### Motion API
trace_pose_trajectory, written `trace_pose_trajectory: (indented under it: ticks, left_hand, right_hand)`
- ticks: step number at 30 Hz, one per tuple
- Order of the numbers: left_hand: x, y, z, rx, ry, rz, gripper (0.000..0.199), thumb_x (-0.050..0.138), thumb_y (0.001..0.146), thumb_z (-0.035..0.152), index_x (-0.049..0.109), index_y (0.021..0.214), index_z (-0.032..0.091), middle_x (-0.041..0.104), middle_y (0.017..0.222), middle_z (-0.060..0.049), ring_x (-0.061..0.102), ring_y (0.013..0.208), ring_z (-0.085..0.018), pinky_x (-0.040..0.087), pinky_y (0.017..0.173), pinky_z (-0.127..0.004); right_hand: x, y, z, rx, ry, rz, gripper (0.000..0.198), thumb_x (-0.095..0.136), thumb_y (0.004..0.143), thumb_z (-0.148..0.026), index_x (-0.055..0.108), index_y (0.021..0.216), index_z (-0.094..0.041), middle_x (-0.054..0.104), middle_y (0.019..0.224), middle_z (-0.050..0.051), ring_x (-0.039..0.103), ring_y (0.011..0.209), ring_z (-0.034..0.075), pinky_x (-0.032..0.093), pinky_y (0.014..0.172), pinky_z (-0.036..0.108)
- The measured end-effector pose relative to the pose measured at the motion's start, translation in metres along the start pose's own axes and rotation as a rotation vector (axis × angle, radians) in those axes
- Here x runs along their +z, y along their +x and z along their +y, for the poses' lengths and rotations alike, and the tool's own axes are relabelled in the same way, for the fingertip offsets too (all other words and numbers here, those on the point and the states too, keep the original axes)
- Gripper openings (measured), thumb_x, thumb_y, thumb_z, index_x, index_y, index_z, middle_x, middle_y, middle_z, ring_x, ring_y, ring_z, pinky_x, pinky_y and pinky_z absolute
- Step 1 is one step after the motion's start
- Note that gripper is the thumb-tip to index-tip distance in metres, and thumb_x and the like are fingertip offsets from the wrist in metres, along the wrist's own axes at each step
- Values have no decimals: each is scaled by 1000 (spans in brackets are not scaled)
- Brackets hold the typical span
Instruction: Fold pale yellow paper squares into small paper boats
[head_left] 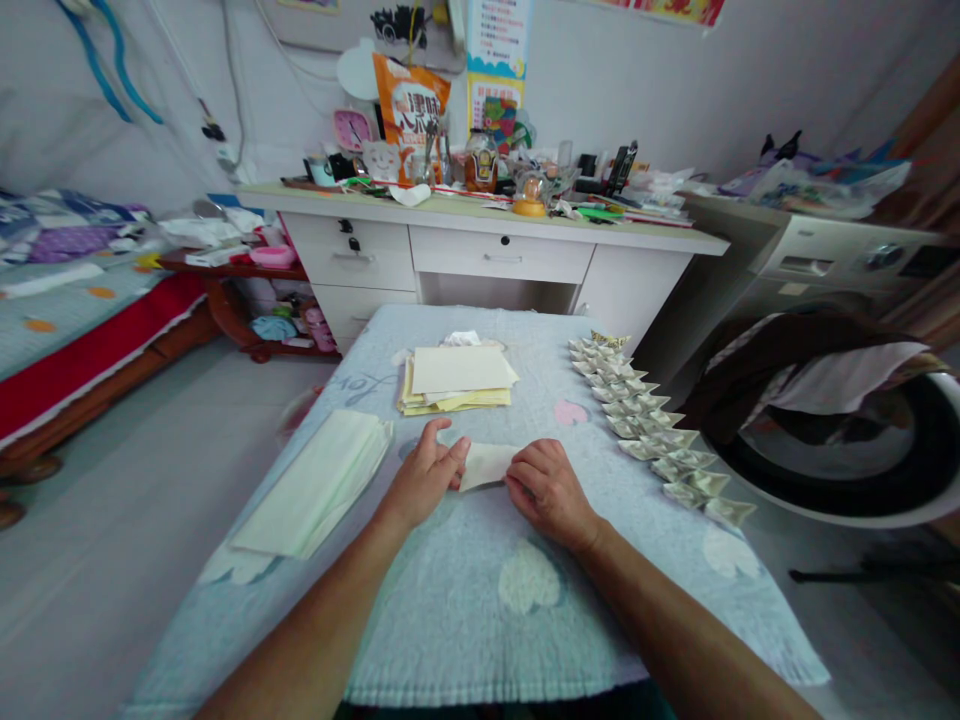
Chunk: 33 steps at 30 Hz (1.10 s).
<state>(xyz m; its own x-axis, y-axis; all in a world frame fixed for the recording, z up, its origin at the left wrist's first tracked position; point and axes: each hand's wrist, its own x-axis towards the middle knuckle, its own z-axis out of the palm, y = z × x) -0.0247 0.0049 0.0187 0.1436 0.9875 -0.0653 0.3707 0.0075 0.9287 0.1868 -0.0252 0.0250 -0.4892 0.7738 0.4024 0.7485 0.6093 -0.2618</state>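
Note:
A small folded piece of pale paper spans the gap between my two hands, just above the cloth-covered table. My left hand pinches its left end between thumb and fingers, with the index finger bent outward. On the other end, my right hand is closed, its fingertips curled over the paper's edge. Beyond the hands lies a stack of cream and yellow paper sheets. Left of my left hand is a fanned pile of pale green paper. Folded paper boats stand in rows along the right side.
A blue patterned cloth covers the table. Behind it stands a white desk crowded with jars, a clock and a snack bag. An open washing machine with clothes hanging out is at the right, a bed at the left.

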Motion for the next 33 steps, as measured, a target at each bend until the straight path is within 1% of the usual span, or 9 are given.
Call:
trace_pose_trajectory:
  ticks: [5, 9, 13, 16, 19, 21, 25, 30, 33]
  left_hand:
    - [8, -4, 3, -22, -194, 76, 72, 64, 75, 50, 26, 132, 26, 54, 112, -7, 63, 73, -13, 48, 55, -23]
    - [14, -7, 9, -155, -470, -2, 72, 68, 75, 44, 24, 130, 26, 55, 104, -5, 65, 74, -16, 51, 56, -26]
    - [18, -11, 13, -189, -750, -40, 68, 76, 71, 28, 29, 122, 28, 56, 106, -3, 68, 80, -16, 54, 74, -34]
    - [21, -12, 12, -175, -937, -123, 67, 79, 67, 19, 36, 117, 27, 59, 106, -2, 67, 92, -19, 50, 87, -37]
    - [24, -12, 11, -185, -1006, -345, 51, 78, 69, 21, 47, 110, 19, 63, 101, -6, 66, 94, -20, 49, 88, -36]
    - [27, -11, 11, -155, -1002, -399, 45, 76, 72, 23, 52, 110, 17, 64, 106, -9, 63, 98, -20, 49, 86, -34]
    - [31, -10, 12, -139, -925, -294, 42, 70, 76, 23, 55, 115, 18, 65, 112, -9, 62, 98, -22, 52, 75, -31]
    - [29, -6, 13, -131, -831, -146, 44, 68, 74, 23, 57, 115, 15, 68, 108, -11, 65, 89, -23, 53, 67, -31]
    - [27, -4, 12, -107, -810, -127, 46, 67, 75, 25, 56, 118, 14, 69, 107, -12, 66, 86, -23, 53, 65, -30]
  right_hand:
    - [6, -1, 1, 36, -40, 226, 16, 49, 93, -22, 64, 87, -19, 65, 88, 5, 50, 85, 18, 36, 81, 35]
    - [7, -1, 3, 33, -49, 374, 8, 56, 90, -19, 63, 90, -19, 65, 88, 5, 51, 83, 18, 36, 78, 35]
    - [2, -1, 3, 37, -67, 423, 7, 58, 88, -17, 62, 92, -20, 66, 90, 4, 52, 84, 18, 35, 78, 36]
    - [-1, -1, 0, 15, -96, 421, 8, 59, 88, -17, 62, 94, -20, 67, 92, 4, 52, 83, 18, 34, 77, 37]
    - [-1, -1, -5, -49, -115, 378, 9, 59, 88, -18, 62, 96, -21, 67, 94, 4, 52, 84, 18, 33, 76, 37]
    - [1, -1, -8, -121, -106, 322, 12, 59, 88, -18, 62, 99, -21, 67, 95, 4, 52, 85, 19, 33, 76, 37]
    - [4, 0, -9, -190, -59, 206, 17, 58, 88, -20, 61, 105, -21, 66, 96, 5, 52, 88, 20, 33, 81, 38]
    - [1, -4, -2, -146, 3, 110, 34, 60, 78, -16, 57, 111, -19, 61, 110, 9, 48, 100, 25, 31, 89, 45]
    - [1, -6, 1, -111, 0, 114, 30, 60, 75, -13, 59, 104, -20, 59, 109, 8, 46, 99, 25, 31, 88, 45]
